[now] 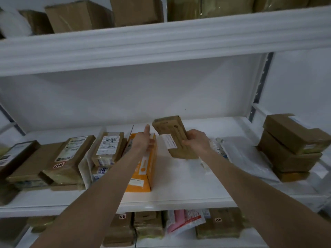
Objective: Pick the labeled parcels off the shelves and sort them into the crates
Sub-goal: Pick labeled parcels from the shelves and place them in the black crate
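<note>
1. While both bare arms reached over the middle shelf (pixel 179 194), the right hand (pixel 196 142) was clamped around a brown cardboard parcel (pixel 174 138), fingers wrapped over its right edge.
2. That parcel was held tilted above the bare white shelf, clear of the surface, with a white label (pixel 169 143) on its left face.
3. The left hand (pixel 144 140) rested against the top of an orange box (pixel 143 169), thumb raised and fingers curled at the box's far upper edge; whether it truly gripped the box could not be told.
4. The orange box stood on its side on the shelf, just left of the held parcel.
5. Labeled brown parcels (pixel 75 154) lay stacked to the left of the orange box, and a pile of brown boxes (pixel 293 144) sat well to the right.
6. Clear plastic bags (pixel 241 154) lay between the right hand and that pile.
</note>
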`<move>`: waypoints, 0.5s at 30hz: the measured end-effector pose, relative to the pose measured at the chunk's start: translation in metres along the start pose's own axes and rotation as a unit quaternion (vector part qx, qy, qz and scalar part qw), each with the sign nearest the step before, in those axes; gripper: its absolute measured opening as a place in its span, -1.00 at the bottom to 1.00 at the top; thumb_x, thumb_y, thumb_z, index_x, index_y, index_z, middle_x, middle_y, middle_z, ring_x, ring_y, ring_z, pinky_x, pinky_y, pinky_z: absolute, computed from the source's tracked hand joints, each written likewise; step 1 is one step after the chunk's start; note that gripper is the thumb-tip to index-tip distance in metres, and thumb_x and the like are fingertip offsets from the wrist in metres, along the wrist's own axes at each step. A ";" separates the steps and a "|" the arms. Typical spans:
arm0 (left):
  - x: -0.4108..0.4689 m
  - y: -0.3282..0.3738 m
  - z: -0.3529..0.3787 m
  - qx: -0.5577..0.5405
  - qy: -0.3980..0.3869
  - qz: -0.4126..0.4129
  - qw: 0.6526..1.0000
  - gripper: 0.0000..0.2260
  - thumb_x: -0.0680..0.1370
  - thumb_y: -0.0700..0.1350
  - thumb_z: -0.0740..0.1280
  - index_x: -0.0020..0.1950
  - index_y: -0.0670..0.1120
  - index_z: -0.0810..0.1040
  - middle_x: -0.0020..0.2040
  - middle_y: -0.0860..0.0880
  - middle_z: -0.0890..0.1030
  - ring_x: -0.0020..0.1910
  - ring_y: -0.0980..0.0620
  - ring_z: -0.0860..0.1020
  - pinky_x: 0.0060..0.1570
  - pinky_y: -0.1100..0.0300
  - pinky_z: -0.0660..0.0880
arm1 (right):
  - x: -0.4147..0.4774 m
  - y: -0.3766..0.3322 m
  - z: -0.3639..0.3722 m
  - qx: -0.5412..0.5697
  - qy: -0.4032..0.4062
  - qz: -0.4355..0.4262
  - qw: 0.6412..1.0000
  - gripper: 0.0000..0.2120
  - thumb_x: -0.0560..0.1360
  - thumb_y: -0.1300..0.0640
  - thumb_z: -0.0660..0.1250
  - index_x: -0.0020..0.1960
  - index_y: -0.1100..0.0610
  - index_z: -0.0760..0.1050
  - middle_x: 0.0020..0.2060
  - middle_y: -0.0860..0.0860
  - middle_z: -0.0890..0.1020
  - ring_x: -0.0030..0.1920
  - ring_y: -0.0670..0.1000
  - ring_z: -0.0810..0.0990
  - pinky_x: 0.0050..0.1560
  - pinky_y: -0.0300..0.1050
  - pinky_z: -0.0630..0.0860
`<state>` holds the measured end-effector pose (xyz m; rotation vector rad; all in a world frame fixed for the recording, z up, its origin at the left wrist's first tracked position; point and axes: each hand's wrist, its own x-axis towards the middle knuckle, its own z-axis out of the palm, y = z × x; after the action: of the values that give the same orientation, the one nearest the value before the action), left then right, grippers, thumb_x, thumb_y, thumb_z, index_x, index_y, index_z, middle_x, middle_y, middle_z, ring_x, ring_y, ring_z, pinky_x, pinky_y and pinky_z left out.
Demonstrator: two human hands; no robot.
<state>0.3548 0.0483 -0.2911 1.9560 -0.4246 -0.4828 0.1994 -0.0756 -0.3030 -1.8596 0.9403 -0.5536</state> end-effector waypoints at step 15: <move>-0.010 -0.001 0.013 -0.181 -0.121 -0.031 0.975 -0.68 0.49 -0.29 0.40 0.23 -0.20 0.52 -0.03 -0.16 0.62 -0.15 -0.01 0.61 -0.20 0.19 0.63 | -0.005 0.018 -0.024 0.135 0.012 0.108 0.985 -0.62 0.58 -0.06 0.26 0.31 0.10 0.37 0.09 0.04 0.58 -0.04 0.00 0.54 -0.09 -0.17 0.47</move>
<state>0.3393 0.0432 -0.2954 1.5667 -0.3985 -0.7871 0.1728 -0.0889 -0.3086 -1.4922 1.0142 -0.5428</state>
